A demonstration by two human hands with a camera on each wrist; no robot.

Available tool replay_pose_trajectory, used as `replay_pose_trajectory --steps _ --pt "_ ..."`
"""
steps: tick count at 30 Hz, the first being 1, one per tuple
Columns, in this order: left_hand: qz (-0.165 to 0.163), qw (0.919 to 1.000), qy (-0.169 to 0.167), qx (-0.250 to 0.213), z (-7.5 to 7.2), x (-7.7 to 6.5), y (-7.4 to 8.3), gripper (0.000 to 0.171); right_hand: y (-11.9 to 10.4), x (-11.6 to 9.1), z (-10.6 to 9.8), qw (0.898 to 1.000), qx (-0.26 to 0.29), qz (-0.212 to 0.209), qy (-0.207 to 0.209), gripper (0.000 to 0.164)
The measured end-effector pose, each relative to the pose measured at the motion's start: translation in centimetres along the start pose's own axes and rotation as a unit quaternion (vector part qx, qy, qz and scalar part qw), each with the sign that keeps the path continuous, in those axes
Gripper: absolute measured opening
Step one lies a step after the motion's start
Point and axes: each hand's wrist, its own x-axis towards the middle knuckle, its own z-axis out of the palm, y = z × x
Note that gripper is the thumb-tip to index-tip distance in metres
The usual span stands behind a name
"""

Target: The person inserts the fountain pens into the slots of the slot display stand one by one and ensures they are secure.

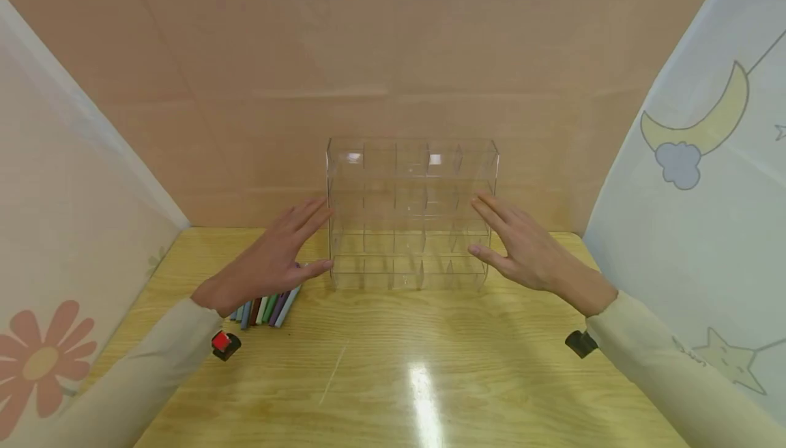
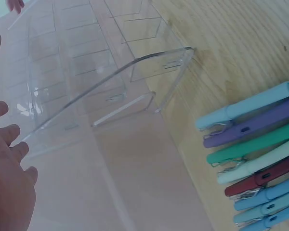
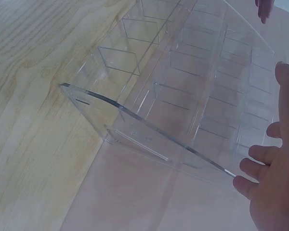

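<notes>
A clear acrylic rack (image 1: 408,215) with several tiers of small compartments stands upright at the back of the table, its compartments holding nothing. My left hand (image 1: 281,251) is at the rack's left side, fingers extended and thumb spread near the front edge. On the opposite side, my right hand (image 1: 525,249) overlaps the rack's right edge in the head view, its fingers also extended. Several capped pens (image 2: 254,132) in blue, purple, green and dark red lie side by side left of the rack. In the head view my left hand and wrist partly cover them.
The wooden table (image 1: 368,373) extends toward me in front of the rack. A plain backdrop (image 1: 393,46) rises close behind it. Patterned sheets border the space at the left (image 1: 55,196) and right (image 1: 694,230).
</notes>
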Motion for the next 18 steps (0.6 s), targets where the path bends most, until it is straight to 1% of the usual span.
replay_pose_trajectory --steps 12,18 --pt "-0.027 0.9996 0.005 -0.002 1.0 -1.7 -1.0 0.090 0.4 -0.5 0.8 0.999 0.032 0.019 0.009 0.083" --pt "-0.039 0.9991 0.003 -0.020 1.5 -2.4 -1.4 0.090 0.7 -0.9 1.3 0.998 0.047 0.037 0.012 0.082"
